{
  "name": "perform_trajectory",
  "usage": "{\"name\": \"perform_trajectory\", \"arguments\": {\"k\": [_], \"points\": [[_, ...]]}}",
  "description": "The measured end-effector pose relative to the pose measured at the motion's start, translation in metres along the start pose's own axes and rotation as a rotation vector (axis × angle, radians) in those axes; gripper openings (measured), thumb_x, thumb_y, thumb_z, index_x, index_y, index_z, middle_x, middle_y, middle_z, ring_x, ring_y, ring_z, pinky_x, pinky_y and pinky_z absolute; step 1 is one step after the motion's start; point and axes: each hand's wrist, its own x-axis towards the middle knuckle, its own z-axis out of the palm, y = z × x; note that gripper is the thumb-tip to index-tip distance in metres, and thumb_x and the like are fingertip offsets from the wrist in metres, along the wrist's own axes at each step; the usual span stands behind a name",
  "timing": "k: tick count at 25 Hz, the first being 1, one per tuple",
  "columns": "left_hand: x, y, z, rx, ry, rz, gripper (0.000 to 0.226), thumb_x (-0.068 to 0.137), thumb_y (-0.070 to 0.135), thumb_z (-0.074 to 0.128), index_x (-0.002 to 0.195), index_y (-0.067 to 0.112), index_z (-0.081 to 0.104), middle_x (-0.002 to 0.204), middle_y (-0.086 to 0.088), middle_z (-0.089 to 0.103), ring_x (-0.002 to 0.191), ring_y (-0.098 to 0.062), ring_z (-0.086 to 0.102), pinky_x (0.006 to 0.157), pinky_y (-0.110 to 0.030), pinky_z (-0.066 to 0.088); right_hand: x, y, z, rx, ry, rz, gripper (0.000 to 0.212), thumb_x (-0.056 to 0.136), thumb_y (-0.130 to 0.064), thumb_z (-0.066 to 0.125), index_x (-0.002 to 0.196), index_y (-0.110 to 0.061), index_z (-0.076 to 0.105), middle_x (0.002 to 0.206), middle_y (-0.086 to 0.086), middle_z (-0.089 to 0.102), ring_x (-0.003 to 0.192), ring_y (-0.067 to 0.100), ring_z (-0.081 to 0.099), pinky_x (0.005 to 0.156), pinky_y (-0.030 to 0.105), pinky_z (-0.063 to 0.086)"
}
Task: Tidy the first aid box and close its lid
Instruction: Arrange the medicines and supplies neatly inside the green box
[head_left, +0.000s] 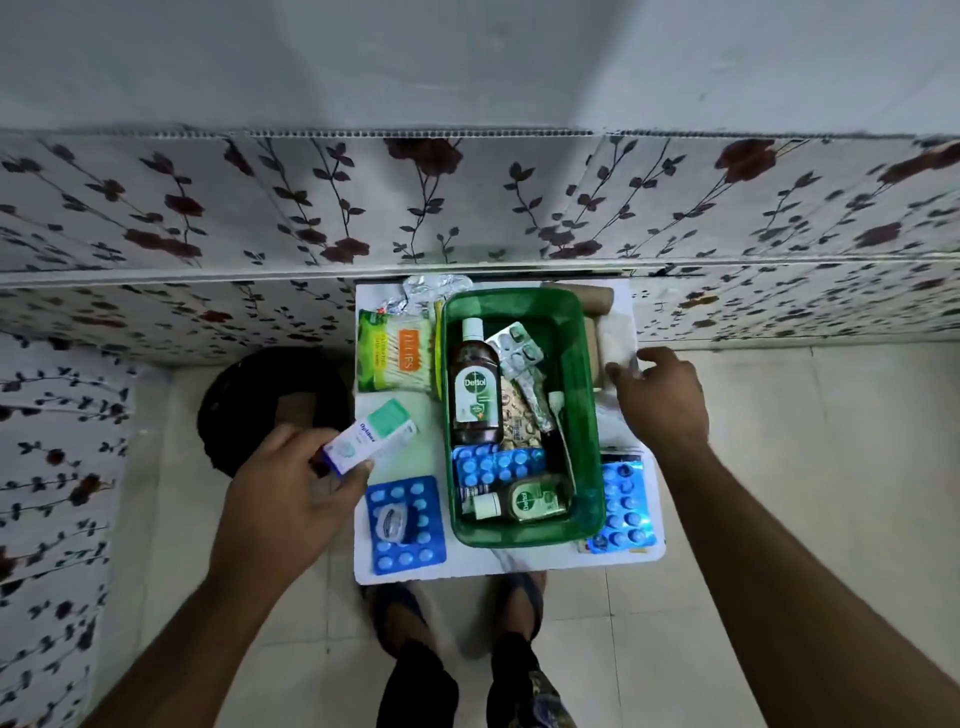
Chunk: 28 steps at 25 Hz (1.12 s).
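A green plastic first aid box (582, 364) stands open on a small white table (415, 564). Inside it lie a large Dettol bottle (474, 384), a small Dettol bottle (524, 500), a blue pill strip (496, 465) and silver pill strips (517, 349). My left hand (291, 499) grips a white and green medicine carton (371, 435) above the table's left side. My right hand (662, 400) hovers with fingers apart at the box's right side, over a white cloth roll (613, 338). No lid is visible.
On the table lie a cotton bud pack (395, 351), crumpled foil strips (426, 291), a blue pill sheet with a small tin on it (405, 525), another blue sheet (623, 509) and a brown roll (600, 299). A dark round stool (260, 395) stands left. Flowered wall behind.
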Motion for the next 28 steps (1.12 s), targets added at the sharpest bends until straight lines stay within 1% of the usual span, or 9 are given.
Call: {"name": "perform_trajectory", "arguments": {"k": [2, 4, 6, 10, 15, 19, 22, 25, 28], "points": [[-0.014, 0.022, -0.024, -0.052, 0.121, -0.016, 0.026, 0.070, 0.029, 0.083, 0.090, 0.017, 0.070, 0.076, 0.007, 0.058, 0.058, -0.007, 0.053, 0.052, -0.013, 0.035, 0.002, -0.003, -0.004, 0.060, -0.013, 0.052, 0.051, 0.077, -0.045, 0.068, 0.121, -0.022, 0.061, 0.114, 0.009, 0.070, 0.100, 0.030, 0.066, 0.087, 0.040, 0.054], [-0.014, 0.062, -0.038, -0.183, 0.175, 0.005, 0.023, 0.072, 0.032, 0.080, 0.087, 0.020, 0.069, 0.074, 0.007, 0.062, 0.058, -0.007, 0.057, 0.050, -0.014, 0.040, 0.004, -0.006, -0.009, 0.113, -0.017, 0.079, 0.050, 0.074, -0.040, 0.072, 0.120, -0.021, 0.063, 0.108, 0.006, 0.072, 0.096, 0.029, 0.067, 0.084, 0.039, 0.055], [-0.003, 0.109, -0.036, -0.249, 0.115, 0.059, 0.022, 0.074, 0.038, 0.077, 0.086, 0.021, 0.068, 0.075, 0.007, 0.064, 0.059, -0.004, 0.058, 0.048, -0.013, 0.041, 0.006, -0.008, -0.012, 0.149, -0.023, 0.077, 0.046, 0.076, -0.036, 0.072, 0.117, -0.016, 0.067, 0.097, 0.005, 0.072, 0.092, 0.028, 0.067, 0.078, 0.033, 0.051], [0.032, 0.167, 0.005, -0.004, -0.032, 0.077, 0.033, 0.079, 0.048, 0.066, 0.084, 0.015, 0.063, 0.081, 0.001, 0.063, 0.069, -0.017, 0.059, 0.053, -0.027, 0.041, -0.003, -0.011, -0.019, 0.280, -0.025, 0.067, 0.026, 0.082, -0.028, 0.066, 0.103, -0.013, 0.073, 0.085, 0.003, 0.070, 0.083, 0.026, 0.066, 0.072, 0.030, 0.046], [0.050, 0.177, 0.057, 0.005, -0.147, -0.042, 0.040, 0.085, 0.050, 0.063, 0.075, 0.011, 0.061, 0.066, -0.002, 0.057, 0.051, -0.014, 0.051, 0.040, -0.024, 0.028, -0.012, -0.002, -0.041, 0.392, 0.012, 0.040, 0.021, 0.084, -0.026, 0.063, 0.097, -0.014, 0.074, 0.085, 0.002, 0.073, 0.079, 0.022, 0.067, 0.069, 0.028, 0.045], [0.052, 0.184, 0.076, -0.212, -0.316, -0.046, 0.029, 0.093, 0.033, 0.052, 0.089, 0.008, 0.067, 0.062, -0.004, 0.062, 0.051, -0.018, 0.057, 0.050, -0.027, 0.044, -0.012, 0.003, -0.054, 0.446, -0.014, 0.050, 0.017, 0.085, -0.023, 0.064, 0.096, -0.013, 0.074, 0.083, 0.000, 0.073, 0.078, 0.022, 0.068, 0.066, 0.027, 0.044], [0.055, 0.184, 0.072, -0.250, -0.391, -0.063, 0.025, 0.093, 0.022, 0.053, 0.109, 0.009, 0.067, 0.082, -0.003, 0.070, 0.063, -0.019, 0.066, 0.061, -0.034, 0.056, -0.019, -0.005, -0.060, 0.469, -0.027, 0.043, 0.015, 0.087, -0.021, 0.062, 0.095, -0.014, 0.074, 0.085, -0.002, 0.074, 0.083, 0.021, 0.070, 0.070, 0.029, 0.049], [0.050, 0.182, 0.044, -0.299, -0.378, 0.003, 0.031, 0.095, 0.020, 0.054, 0.124, 0.014, 0.061, 0.105, 0.000, 0.070, 0.054, -0.016, 0.062, 0.047, -0.027, 0.049, -0.044, -0.026, -0.072, 0.515, -0.003, -0.026, 0.010, 0.089, -0.020, 0.063, 0.092, -0.018, 0.072, 0.083, -0.004, 0.075, 0.079, 0.016, 0.071, 0.073, 0.030, 0.055], [0.052, 0.156, 0.008, -0.485, -0.204, -0.032, 0.022, 0.094, 0.019, 0.058, 0.111, 0.026, 0.067, 0.098, 0.010, 0.070, 0.059, -0.015, 0.066, 0.044, -0.019, 0.047, -0.071, -0.053, -0.075, 0.472, -0.044, -0.145, 0.010, 0.091, -0.022, 0.065, 0.097, -0.029, 0.068, 0.082, -0.010, 0.074, 0.071, 0.005, 0.069, 0.065, 0.023, 0.054]]}}
